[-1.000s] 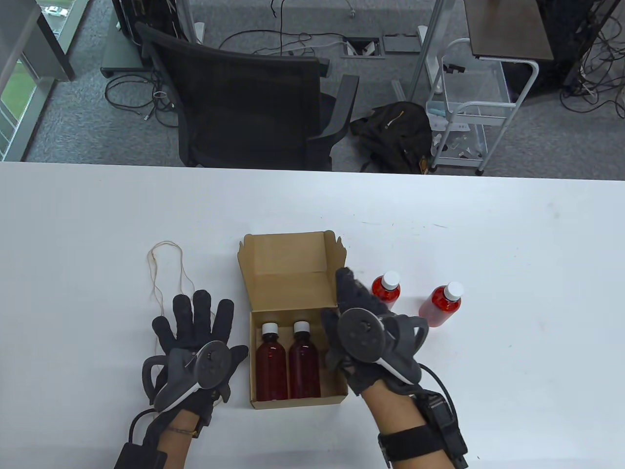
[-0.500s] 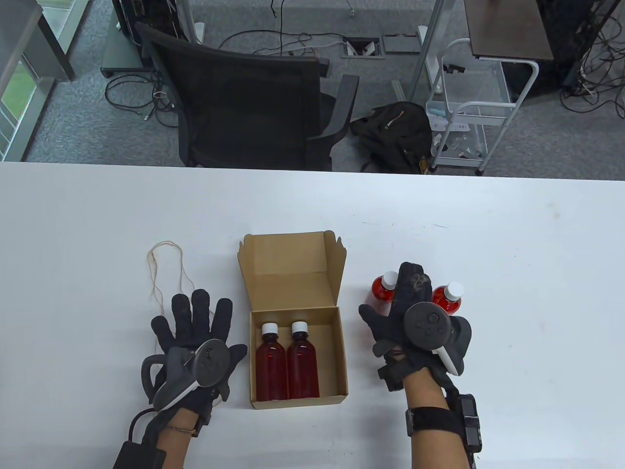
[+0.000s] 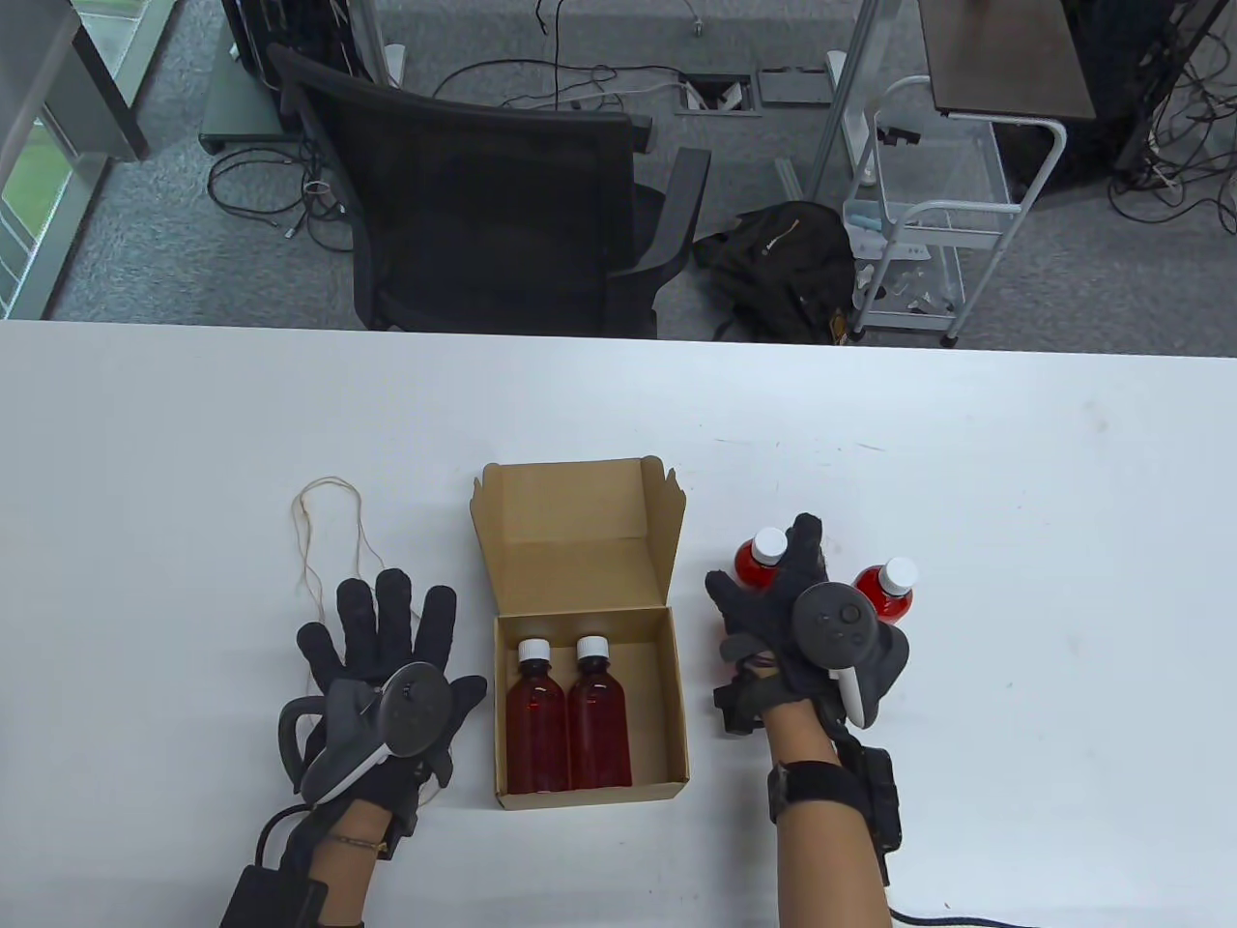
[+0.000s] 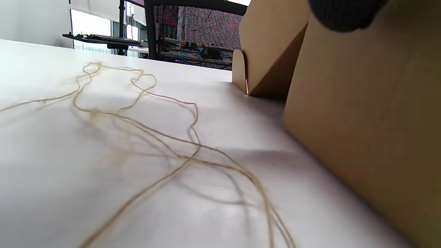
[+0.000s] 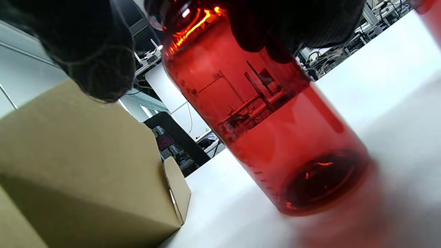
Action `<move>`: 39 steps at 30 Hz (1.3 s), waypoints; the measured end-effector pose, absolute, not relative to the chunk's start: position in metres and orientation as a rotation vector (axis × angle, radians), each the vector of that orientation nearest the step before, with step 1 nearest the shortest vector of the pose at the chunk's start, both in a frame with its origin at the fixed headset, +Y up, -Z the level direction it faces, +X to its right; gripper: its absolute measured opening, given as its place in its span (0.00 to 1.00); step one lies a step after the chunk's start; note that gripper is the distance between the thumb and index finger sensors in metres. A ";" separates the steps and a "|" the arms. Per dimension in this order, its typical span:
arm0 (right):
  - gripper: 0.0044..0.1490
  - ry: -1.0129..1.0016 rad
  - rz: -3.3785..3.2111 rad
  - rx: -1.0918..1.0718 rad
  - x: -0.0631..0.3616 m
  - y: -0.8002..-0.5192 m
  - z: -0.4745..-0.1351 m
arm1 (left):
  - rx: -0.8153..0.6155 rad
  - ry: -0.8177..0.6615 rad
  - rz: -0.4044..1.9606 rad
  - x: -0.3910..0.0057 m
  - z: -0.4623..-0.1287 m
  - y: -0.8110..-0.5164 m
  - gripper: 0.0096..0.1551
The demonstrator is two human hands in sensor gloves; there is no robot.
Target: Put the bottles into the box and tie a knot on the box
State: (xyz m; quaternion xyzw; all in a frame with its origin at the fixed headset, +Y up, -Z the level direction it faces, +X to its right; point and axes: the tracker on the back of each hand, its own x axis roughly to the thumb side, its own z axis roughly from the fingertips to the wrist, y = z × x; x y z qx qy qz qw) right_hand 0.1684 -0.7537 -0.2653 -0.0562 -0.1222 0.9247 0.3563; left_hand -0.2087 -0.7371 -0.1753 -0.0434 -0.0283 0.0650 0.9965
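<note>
An open brown cardboard box [image 3: 570, 522] sits mid-table with its lid folded back. Two red bottles [image 3: 537, 710] [image 3: 599, 708] with white caps lie side by side in its left part. Right of the box, my right hand [image 3: 763, 592] grips a third red bottle [image 3: 756, 559]. In the right wrist view the thumb and fingers curl round this bottle [image 5: 268, 131], which tilts just above the table. A fourth red bottle [image 3: 884, 590] stands further right. My left hand [image 3: 387, 628] lies flat with straight fingers left of the box, over a thin tan string [image 3: 324, 527].
The string [image 4: 165, 137] loops loosely over the white table [image 3: 1015, 483] beside the box wall [image 4: 361, 103]. A black office chair [image 3: 483, 193], a bag and a wire cart stand beyond the table's far edge.
My right hand left the box, swung right to the nearer of the two bottles standing there, and closed its fingers round it. The left hand barely shifted.
</note>
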 end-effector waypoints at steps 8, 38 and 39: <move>0.55 -0.341 2.434 -0.122 0.164 -0.758 -0.264 | -0.092 -0.057 0.124 -0.209 -0.176 -0.737 0.59; 0.62 -0.091 2.865 0.387 0.045 -0.636 -0.183 | -0.058 -0.081 0.091 -0.201 -0.166 -0.733 0.59; 0.62 0.002 2.909 0.349 0.039 -0.641 -0.184 | -0.060 -0.081 0.094 -0.202 -0.166 -0.733 0.59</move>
